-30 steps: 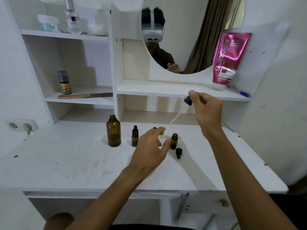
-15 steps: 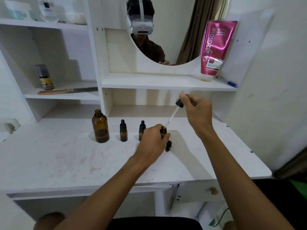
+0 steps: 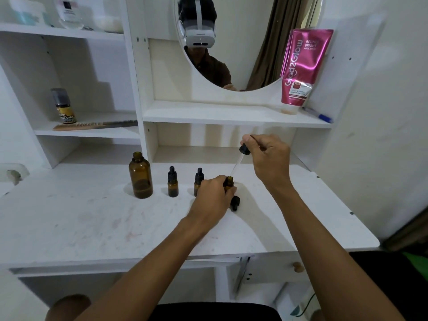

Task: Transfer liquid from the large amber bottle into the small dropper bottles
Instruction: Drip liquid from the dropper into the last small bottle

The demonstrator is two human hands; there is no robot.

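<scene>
The large amber bottle [image 3: 140, 176] stands uncapped on the white desk [image 3: 92, 223], with a little dark liquid at its bottom. To its right stand two small capped dropper bottles [image 3: 173, 183] [image 3: 198, 180]. My left hand [image 3: 214, 193] is wrapped around a third small amber bottle [image 3: 229, 181], which is open. My right hand [image 3: 268, 156] pinches the black bulb of a glass dropper [image 3: 240, 158], tilted, with its tip at that bottle's mouth. A loose black dropper cap [image 3: 235, 203] lies on the desk just right of my left hand.
Above the desk are white shelves [image 3: 231, 117] and a round mirror [image 3: 243, 42]. A pink tube [image 3: 301, 68] and a blue pen [image 3: 318, 115] sit on the middle shelf. A small spray bottle [image 3: 63, 106] and a comb [image 3: 95, 125] lie on the left shelf. A wall socket [image 3: 12, 173] is at far left.
My left hand closed around the open small bottle. My right hand lowered the dropper until its tip reached the bottle's mouth. The camera view shifted slightly.
</scene>
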